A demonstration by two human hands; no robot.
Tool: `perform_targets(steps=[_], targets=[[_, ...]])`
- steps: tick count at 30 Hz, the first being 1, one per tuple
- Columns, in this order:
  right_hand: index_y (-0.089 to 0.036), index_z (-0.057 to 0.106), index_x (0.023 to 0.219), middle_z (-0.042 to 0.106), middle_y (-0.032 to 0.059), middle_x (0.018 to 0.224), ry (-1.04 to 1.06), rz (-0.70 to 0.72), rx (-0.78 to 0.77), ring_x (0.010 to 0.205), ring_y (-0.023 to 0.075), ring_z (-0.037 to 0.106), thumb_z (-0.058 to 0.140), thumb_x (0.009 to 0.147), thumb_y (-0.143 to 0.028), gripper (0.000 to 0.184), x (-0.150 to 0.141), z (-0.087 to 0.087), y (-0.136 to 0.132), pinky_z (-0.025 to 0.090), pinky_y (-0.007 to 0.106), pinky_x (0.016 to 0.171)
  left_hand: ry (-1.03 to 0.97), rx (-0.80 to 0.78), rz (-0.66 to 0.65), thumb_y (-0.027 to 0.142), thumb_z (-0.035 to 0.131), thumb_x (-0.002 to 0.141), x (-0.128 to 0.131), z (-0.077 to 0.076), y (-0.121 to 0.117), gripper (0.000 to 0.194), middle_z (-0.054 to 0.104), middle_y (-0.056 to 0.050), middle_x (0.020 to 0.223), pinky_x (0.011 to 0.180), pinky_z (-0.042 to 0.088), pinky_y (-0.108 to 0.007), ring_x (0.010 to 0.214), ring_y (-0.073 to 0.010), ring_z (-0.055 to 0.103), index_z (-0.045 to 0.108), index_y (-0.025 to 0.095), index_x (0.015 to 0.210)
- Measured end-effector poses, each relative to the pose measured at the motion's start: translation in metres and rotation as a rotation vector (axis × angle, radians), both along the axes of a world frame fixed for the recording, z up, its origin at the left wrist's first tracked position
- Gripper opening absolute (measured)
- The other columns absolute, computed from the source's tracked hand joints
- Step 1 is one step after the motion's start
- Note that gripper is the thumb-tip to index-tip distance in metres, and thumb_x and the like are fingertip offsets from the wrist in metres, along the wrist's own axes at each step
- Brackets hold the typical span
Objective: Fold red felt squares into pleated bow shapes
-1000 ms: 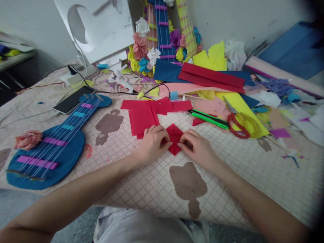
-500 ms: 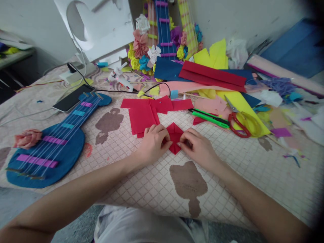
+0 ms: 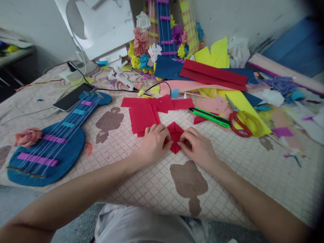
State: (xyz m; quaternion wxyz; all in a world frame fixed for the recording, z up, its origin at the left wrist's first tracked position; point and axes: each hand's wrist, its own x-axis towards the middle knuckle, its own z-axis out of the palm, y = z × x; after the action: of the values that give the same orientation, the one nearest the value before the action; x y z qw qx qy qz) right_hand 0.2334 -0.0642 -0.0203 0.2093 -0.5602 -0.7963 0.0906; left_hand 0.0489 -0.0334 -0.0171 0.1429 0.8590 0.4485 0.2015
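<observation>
A small red sheet (image 3: 175,136), folded and creased into a diamond, lies between my hands on the patterned tablecloth. My left hand (image 3: 155,140) pinches its left corner between thumb and curled fingers. On the opposite corner, my right hand (image 3: 196,143) has a similar pinch. Just beyond my left hand rests a stack of red squares (image 3: 143,118), with red strips (image 3: 164,104) behind it. A green utility knife (image 3: 211,118) and red-handled scissors (image 3: 239,123) lie to the right of the folded piece.
At the left lies a blue paper guitar (image 3: 50,148) with a pink flower, a dark phone (image 3: 71,98) near its neck. A white glue gun (image 3: 121,79) trails a black cord. Red folded strips (image 3: 215,74) and yellow sheets (image 3: 220,52) pile up behind; scraps litter the right.
Both hands keep their pinch on the folded red sheet, with hardly any movement. The whole view has shifted very slightly.
</observation>
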Motion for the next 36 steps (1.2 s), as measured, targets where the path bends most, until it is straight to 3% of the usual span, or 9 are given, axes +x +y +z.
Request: perform_targets(steps=[10,20,36], targets=[[-0.021,0.050,0.091,0.055,0.0018,0.095,-0.044,-0.005,0.025,0.074,0.0138,0.057,0.053,0.086,-0.021,0.006,-0.0015,-0.0026,-0.0038,0.037,0.025,0.051,0.041,0.032,0.001,0.021,0.053,0.084,0.0011,0.0008,-0.0038,0.004,0.058,-0.004,0.093,0.077,0.036,-0.036,0.090,-0.0217,0.049,0.054,0.017,0.082],[-0.021,0.050,0.087,0.053,0.0007,0.091,-0.010,-0.007,-0.038,0.070,0.0125,0.055,0.053,0.087,-0.022,0.003,0.0003,-0.0019,-0.0015,0.038,0.026,0.054,-0.042,-0.128,-0.038,0.020,0.061,0.081,-0.0047,0.0055,0.0045,0.003,0.059,-0.002,0.096,0.077,0.036,-0.035,0.093,-0.0208,0.051,0.058,0.018,0.081],[-0.021,0.050,0.082,0.054,0.0016,0.087,-0.010,-0.026,-0.012,0.068,0.0131,0.054,0.050,0.086,-0.023,0.005,-0.0014,-0.0038,-0.0007,0.033,0.025,0.050,-0.019,-0.023,0.020,0.018,0.056,0.080,0.0005,-0.0005,-0.0004,0.003,0.059,-0.003,0.091,0.077,0.036,-0.035,0.089,-0.0207,0.051,0.055,0.018,0.077]])
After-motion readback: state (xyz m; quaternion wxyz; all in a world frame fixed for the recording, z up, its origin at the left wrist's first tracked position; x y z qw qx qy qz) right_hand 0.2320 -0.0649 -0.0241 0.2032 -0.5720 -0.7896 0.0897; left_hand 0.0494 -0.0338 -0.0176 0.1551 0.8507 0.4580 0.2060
